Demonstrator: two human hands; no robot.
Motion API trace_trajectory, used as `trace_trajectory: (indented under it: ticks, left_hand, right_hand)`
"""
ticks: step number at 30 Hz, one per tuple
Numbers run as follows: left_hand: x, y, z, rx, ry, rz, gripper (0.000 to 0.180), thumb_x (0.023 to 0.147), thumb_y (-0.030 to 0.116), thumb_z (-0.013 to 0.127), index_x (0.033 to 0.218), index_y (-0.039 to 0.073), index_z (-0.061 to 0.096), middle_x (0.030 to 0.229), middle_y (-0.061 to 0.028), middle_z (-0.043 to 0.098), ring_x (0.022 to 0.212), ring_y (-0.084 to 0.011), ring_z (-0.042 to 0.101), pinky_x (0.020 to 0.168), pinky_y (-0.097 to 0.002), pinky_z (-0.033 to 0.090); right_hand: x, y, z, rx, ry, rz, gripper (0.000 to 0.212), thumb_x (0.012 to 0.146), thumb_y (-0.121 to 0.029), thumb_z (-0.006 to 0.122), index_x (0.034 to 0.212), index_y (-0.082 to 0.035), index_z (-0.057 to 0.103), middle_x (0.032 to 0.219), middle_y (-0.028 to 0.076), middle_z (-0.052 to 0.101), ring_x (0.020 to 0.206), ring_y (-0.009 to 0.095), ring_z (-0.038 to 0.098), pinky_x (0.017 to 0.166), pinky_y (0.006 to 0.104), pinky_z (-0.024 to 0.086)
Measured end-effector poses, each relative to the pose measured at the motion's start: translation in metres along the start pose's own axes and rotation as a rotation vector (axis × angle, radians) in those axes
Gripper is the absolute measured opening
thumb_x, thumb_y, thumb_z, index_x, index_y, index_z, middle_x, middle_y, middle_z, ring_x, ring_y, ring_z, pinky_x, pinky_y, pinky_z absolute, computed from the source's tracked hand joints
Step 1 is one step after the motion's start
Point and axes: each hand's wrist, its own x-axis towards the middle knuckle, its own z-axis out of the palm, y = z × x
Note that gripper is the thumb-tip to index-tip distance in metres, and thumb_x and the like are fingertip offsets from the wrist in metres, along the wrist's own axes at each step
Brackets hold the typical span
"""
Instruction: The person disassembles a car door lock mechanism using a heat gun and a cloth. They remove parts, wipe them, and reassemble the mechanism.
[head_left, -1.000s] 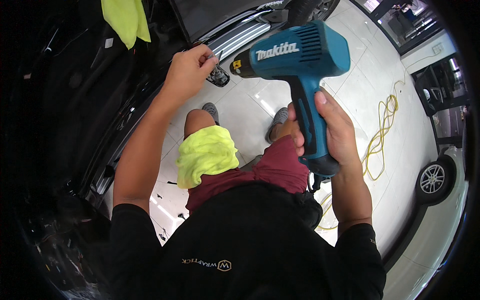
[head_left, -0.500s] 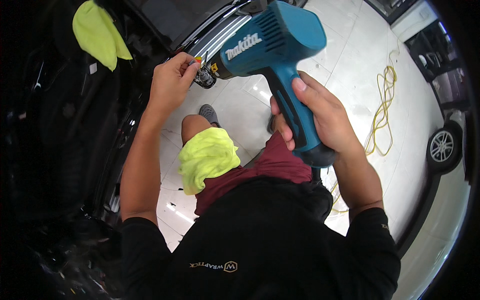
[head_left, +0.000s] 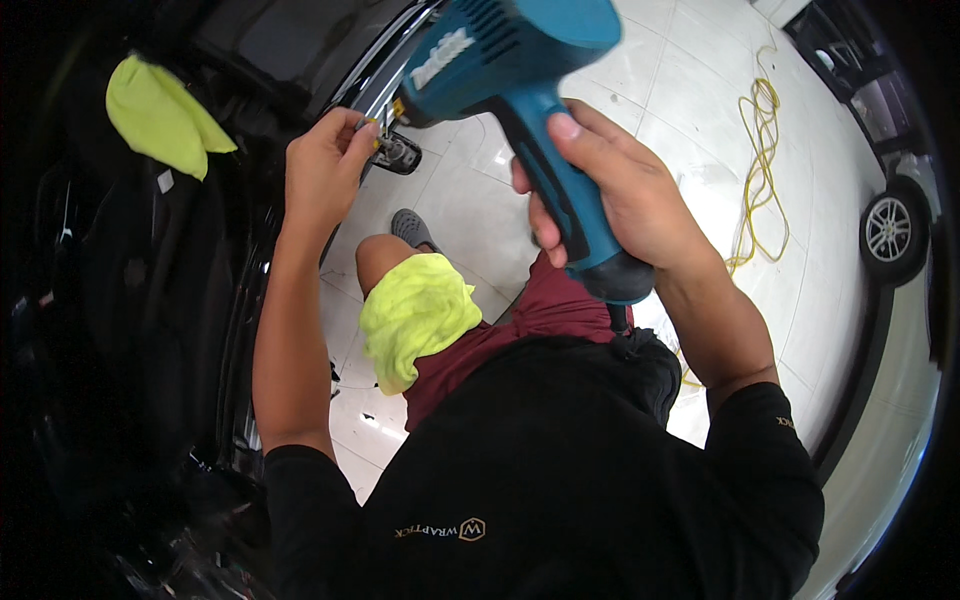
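Observation:
My right hand is wrapped round the grip of a teal heat gun, thumb near the top of the handle. The gun's nozzle points left, toward my left hand and the edge of the black car. My left thumb and fingers are pinched together close to that edge; a tiny yellow bit shows at the fingertips, but what they hold is too small to make out. Just beside them a glossy black, handle-like part sticks out, apart from the nozzle. The gun's top is cut off by the frame.
One yellow-green cloth hangs on the car at left; another cloth lies over my knee. A yellow cable is coiled on the white tiled floor. At right stands another car with a silver wheel.
The heat gun and my right hand have shifted left and up in the view. My left hand has moved slightly left and stays pinched. The whole view has shifted a little too.

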Motion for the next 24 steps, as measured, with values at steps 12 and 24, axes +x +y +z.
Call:
trace_trajectory:
  ticks: [12,24]
  left_hand:
    - [0.028,-0.013,0.004,0.2,0.124,-0.078,0.024,0.082,0.025,0.067,0.083,0.001,0.066,0.072,-0.0138,0.065,0.063,-0.0228,0.062,0.061,-0.0343,0.048]
    - [0.023,-0.016,0.01,0.177,0.102,-0.037,0.021,0.081,0.02,0.067,0.078,0.0,0.062,0.071,-0.0175,0.063,0.065,-0.0294,0.061,0.063,-0.0385,0.048]
  right_hand:
    - [-0.011,0.034,0.019,0.092,-0.084,-0.017,0.044,0.099,-0.036,0.041,0.116,0.005,0.037,0.093,0.019,0.053,0.058,0.018,0.058,0.046,0.0278,0.051]
    - [-0.007,0.041,0.017,0.075,-0.037,-0.085,0.045,0.103,-0.036,0.029,0.105,0.008,0.041,0.088,0.019,0.053,0.049,0.018,0.055,0.042,0.0277,0.051]
